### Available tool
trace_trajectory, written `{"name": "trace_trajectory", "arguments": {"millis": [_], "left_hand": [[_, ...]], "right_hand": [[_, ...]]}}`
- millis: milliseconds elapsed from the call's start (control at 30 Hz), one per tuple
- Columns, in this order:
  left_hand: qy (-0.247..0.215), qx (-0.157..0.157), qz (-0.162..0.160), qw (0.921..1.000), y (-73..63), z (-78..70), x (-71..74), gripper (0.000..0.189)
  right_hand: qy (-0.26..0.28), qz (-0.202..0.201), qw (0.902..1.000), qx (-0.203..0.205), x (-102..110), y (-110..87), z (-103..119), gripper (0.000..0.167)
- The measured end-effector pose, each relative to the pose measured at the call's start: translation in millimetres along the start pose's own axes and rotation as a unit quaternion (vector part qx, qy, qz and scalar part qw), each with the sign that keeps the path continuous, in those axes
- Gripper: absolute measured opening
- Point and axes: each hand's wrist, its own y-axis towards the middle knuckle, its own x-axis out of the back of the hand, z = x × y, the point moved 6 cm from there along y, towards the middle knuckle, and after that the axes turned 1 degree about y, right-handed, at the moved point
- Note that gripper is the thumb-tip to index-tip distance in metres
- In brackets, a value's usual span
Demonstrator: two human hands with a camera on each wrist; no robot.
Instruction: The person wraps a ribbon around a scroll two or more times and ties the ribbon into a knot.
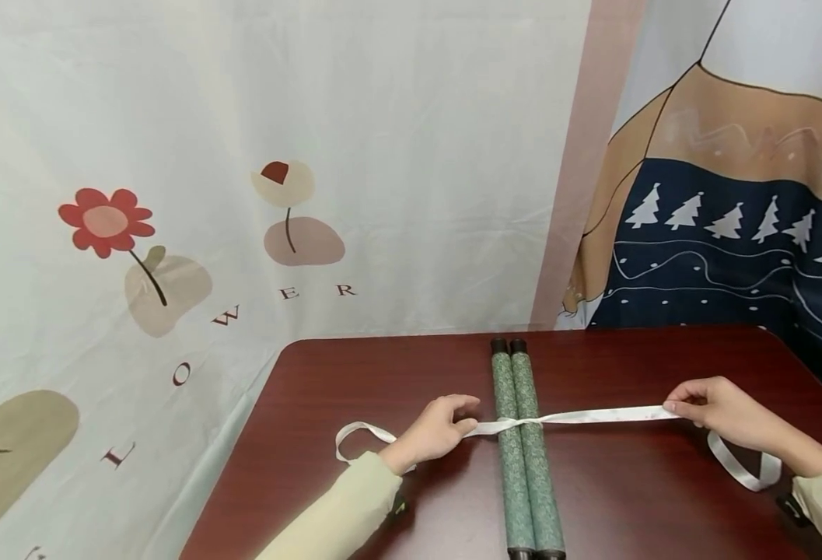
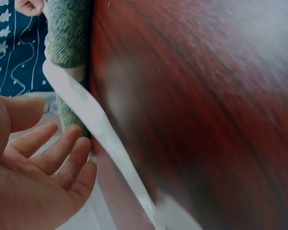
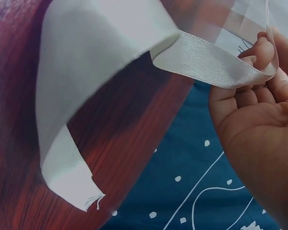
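Two green patterned scrolls with dark end knobs lie side by side on the table. A white ribbon crosses around their middle, with a twist on top. My right hand pinches the ribbon's right part, stretched nearly straight from the scrolls. Beyond those fingers the tail curls down to a frayed ribbon end. Just left of the scrolls is my left hand, its fingers loosely bent and apart. In the left wrist view the ribbon runs past these fingertips, outside their grasp. The left tail loops behind the wrist.
The dark red wooden table has its far edge against a white curtain printed with flowers and letters. A navy and tan cloth with white trees hangs at the back right.
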Motion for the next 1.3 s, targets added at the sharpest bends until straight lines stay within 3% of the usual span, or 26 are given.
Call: {"name": "trace_trajectory", "arguments": {"millis": [200, 400, 567, 667, 767, 967, 1167, 1300], "left_hand": [[0.012, 0.029, 0.021, 0.9993, 8.1, 1.5, -12.4, 0.030], [0.007, 0.044, 0.043, 0.9981, 2.8, 2.4, -13.8, 0.010], [-0.061, 0.055, 0.056, 0.9951, -6.1, 2.1, -8.4, 0.023], [-0.129, 0.062, 0.063, 0.9878, -9.9, 1.4, -8.3, 0.027], [-0.208, 0.076, 0.055, 0.9736, -11.3, 2.7, -10.6, 0.030], [-0.355, 0.100, 0.001, 0.9296, -8.8, 4.3, -16.7, 0.034], [-0.463, 0.066, -0.016, 0.8837, -2.2, -2.3, -23.1, 0.038], [-0.510, 0.052, -0.023, 0.8582, 0.6, -5.1, -26.3, 0.031]], "right_hand": [[0.010, -0.001, 0.9999, 0.006, 0, 0.2, 1, 0.005], [0.010, 0.004, 0.9999, -0.001, 2, -2.7, -1, 0.006], [0.013, 0.008, 0.9999, -0.007, 3, -1.7, -1, 0.006], [0.013, 0.012, 0.9998, -0.003, 2, -1.7, -1, 0.006], [0.018, 0.016, 0.9997, -0.006, 1, -2.0, -1, 0.007], [0.026, 0.020, 0.9994, -0.004, 0, -2.7, -1, 0.007], [0.024, 0.019, 0.9995, -0.001, -2, -3.0, -1, 0.006], [0.026, 0.018, 0.9995, -0.001, -2, -3.4, 0, 0.005]]}}
